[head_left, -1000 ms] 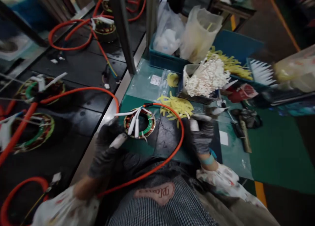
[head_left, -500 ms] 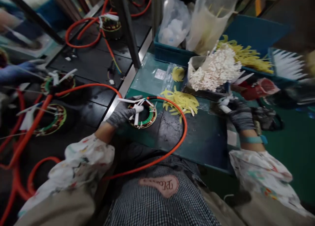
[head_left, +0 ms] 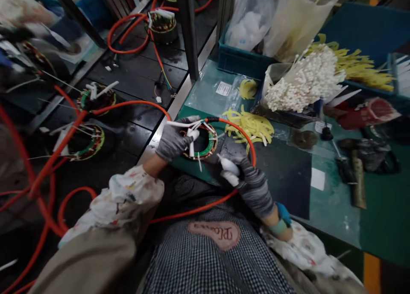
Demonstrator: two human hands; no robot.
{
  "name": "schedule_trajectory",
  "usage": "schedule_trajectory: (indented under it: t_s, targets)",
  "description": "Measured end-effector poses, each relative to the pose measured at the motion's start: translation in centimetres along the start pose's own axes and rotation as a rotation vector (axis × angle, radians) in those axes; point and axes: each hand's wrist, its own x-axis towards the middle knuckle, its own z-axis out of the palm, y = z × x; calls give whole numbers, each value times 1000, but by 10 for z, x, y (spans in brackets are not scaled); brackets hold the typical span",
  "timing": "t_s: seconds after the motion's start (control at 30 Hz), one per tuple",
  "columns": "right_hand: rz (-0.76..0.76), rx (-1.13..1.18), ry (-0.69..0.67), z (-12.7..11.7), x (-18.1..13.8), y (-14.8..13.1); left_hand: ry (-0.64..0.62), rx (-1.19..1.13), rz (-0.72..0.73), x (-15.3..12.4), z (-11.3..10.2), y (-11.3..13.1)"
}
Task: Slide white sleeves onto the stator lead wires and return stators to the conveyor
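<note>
A motor stator (head_left: 205,151) with a green inner ring lies on the green work mat, white-sleeved wires and an orange cable (head_left: 253,151) joined at its top. My left hand (head_left: 174,140), in a grey glove with a whitish thumb tip, is closed on the white-sleeved wires at the stator's left side. Just right of the stator is my right hand (head_left: 251,179), gloved alike, fingers drawn together. White shows at its fingertips; whether that is glove or a small held item is unclear. The orange cable passes behind this hand and loops across my apron.
Yellow strips (head_left: 251,125) lie beyond the stator. Behind them are a bin of white-tipped sticks (head_left: 301,87) and a blue crate (head_left: 246,59). A hammer (head_left: 358,179) and screwdriver (head_left: 341,157) lie right. More stators (head_left: 83,144) with orange cables sit on the left.
My right hand has moved left from beside the bins to the stator's right side. My left hand stays on the wires. The view has shifted, and the co-worker's blue-gloved hand has drawn back left.
</note>
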Motion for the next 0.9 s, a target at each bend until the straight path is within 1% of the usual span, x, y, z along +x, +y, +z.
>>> schedule_trajectory:
  t_s: [0.03, 0.1, 0.17, 0.23, 0.3, 0.37, 0.5, 0.63, 0.7, 0.77, 0.9]
  targets:
    - [-24, 26, -1, 14, -6, -2, 40, 36, 95, -11, 2, -1]
    - [-97, 34, 16, 28, -14, 0, 106, 141, 344, -35, 6, -1]
    - [-199, 20, 7, 29, -18, 2, 139, 252, 550, -55, 9, 0]
    - [-270, 13, -48, 24, -15, -1, 162, 336, 653, -69, 10, 1]
    - [-274, 18, -96, 21, -8, -8, 168, 385, 692, -77, 11, 2]
    - [-235, 8, -114, 21, -1, -17, 152, 417, 716, -80, 10, 1]
    - [-227, -50, -76, 26, 8, -27, 147, 455, 727, -82, 8, 0]
    - [-231, -30, -73, 21, 10, -26, 117, 456, 717, -80, 4, 5]
    - [-234, -11, -53, 12, 11, -23, 73, 503, 718, -75, 4, 11]
    - [-211, -7, -37, 1, 13, -20, 0, 576, 727, -66, 5, 20]
    - [-115, 34, -93, -19, 23, -17, -174, 662, 699, -38, 16, 41]
